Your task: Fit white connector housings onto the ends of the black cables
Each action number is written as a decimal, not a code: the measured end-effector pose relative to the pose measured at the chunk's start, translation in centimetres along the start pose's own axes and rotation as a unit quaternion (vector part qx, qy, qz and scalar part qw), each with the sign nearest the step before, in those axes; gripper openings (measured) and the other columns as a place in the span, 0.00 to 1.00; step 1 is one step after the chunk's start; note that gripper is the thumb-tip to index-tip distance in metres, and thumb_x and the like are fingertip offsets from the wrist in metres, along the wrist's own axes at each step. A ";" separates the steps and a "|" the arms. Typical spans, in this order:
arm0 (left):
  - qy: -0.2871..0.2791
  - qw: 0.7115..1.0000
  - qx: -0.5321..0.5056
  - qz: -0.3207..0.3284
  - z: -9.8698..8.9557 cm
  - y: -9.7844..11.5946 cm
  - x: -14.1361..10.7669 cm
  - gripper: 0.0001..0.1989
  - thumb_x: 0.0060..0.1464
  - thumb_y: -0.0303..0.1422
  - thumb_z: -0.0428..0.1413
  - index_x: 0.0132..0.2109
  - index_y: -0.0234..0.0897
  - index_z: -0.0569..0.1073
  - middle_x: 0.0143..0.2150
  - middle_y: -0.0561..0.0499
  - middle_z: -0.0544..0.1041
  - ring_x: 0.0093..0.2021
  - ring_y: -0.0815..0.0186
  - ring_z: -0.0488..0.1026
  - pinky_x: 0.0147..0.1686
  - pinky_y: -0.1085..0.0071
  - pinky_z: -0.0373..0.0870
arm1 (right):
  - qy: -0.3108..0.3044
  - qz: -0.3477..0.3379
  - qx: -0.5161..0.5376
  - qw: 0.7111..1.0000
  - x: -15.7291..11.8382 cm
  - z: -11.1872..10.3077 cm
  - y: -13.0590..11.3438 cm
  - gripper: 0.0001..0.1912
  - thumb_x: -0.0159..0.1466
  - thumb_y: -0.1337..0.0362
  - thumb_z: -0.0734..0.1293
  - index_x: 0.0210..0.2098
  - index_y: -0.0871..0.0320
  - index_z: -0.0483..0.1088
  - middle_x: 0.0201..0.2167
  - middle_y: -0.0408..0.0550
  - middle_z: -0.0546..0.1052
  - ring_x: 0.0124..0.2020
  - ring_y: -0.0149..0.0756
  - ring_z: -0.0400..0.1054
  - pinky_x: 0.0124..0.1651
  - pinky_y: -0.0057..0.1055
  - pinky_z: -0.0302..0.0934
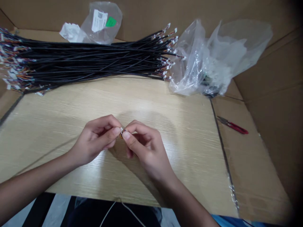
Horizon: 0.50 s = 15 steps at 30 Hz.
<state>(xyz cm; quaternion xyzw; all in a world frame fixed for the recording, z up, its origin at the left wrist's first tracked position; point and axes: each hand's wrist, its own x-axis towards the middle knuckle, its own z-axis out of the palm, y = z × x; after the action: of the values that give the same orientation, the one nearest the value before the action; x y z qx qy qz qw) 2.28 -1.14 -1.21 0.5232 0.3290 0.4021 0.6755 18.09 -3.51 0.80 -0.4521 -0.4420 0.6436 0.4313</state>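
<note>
A small white connector (121, 129) with short coloured wires is held up between my two hands above the middle of the table. Thumb and forefinger of my left hand (98, 138) pinch it from the left. From the other side my right hand (148, 145) is closed in a pinch at the wires just by the connector. Both sets of fingertips nearly touch, and they hide most of the piece. Beyond the hands lies a thick bundle of black cables (99, 60), with white connectors and coloured wires at both ends.
Crumpled clear plastic bags (196, 63) stand at the back right. Behind the cables is another clear bag (111, 31) with a white label. Red-handled thread snips (233, 125) lie on the cardboard at the right. Cardboard walls (272, 75) enclose the wooden tabletop (189, 151).
</note>
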 end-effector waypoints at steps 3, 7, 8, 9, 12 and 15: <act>0.003 1.000 0.000 0.006 0.1 -0.1 0.0 0.12 0.60 0.36 0.56 0.31 0.31 0.68 0.18 0.58 0.59 0.17 0.81 0.57 0.18 0.86 0.54 | -0.018 0.022 0.046 0.999 0.1 0.0 -0.1 0.12 0.60 0.60 0.72 0.26 0.60 0.70 0.22 0.39 0.67 0.18 0.24 0.60 0.20 0.25 0.54; 0.013 1.000 -0.016 0.009 0.0 -0.3 -0.1 0.12 0.59 0.36 0.57 0.32 0.32 0.68 0.20 0.57 0.59 0.17 0.81 0.57 0.17 0.86 0.54 | 0.011 -0.012 0.042 0.999 0.0 0.3 0.0 0.12 0.59 0.60 0.72 0.25 0.59 0.70 0.26 0.40 0.67 0.19 0.23 0.63 0.20 0.24 0.56; 0.017 1.000 -0.017 0.013 0.0 -0.4 -0.1 0.11 0.59 0.36 0.57 0.32 0.32 0.68 0.20 0.57 0.60 0.17 0.81 0.58 0.16 0.86 0.54 | 0.019 -0.022 0.038 0.999 -0.1 0.4 0.0 0.12 0.59 0.59 0.72 0.25 0.59 0.70 0.26 0.40 0.67 0.19 0.23 0.63 0.20 0.24 0.56; 0.021 0.999 -0.017 0.018 0.0 -0.5 -0.1 0.11 0.59 0.35 0.57 0.32 0.32 0.69 0.20 0.57 0.60 0.17 0.81 0.58 0.16 0.86 0.54 | 0.025 -0.028 0.036 0.999 -0.1 0.4 0.1 0.12 0.59 0.59 0.72 0.25 0.58 0.70 0.27 0.40 0.67 0.19 0.23 0.63 0.20 0.25 0.57; 0.025 0.999 -0.011 0.039 0.0 -0.6 -0.2 0.09 0.59 0.33 0.56 0.33 0.33 0.69 0.20 0.57 0.60 0.17 0.81 0.59 0.16 0.86 0.55 | 0.015 -0.017 0.054 0.998 -0.1 0.4 0.1 0.12 0.59 0.59 0.71 0.25 0.59 0.70 0.26 0.40 0.67 0.19 0.23 0.63 0.20 0.24 0.56; 0.026 0.999 0.003 0.047 0.0 -0.5 -0.2 0.09 0.59 0.33 0.56 0.32 0.33 0.69 0.20 0.57 0.61 0.17 0.81 0.59 0.16 0.86 0.57 | -0.021 0.029 0.094 0.995 0.0 0.1 0.2 0.12 0.60 0.59 0.71 0.26 0.59 0.69 0.20 0.39 0.67 0.17 0.23 0.60 0.21 0.24 0.54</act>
<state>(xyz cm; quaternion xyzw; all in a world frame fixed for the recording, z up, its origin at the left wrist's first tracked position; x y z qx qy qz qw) 2.29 -1.44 -1.69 0.5295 0.3224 0.4459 0.6457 17.95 -3.58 0.59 -0.4080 -0.3754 0.7040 0.4437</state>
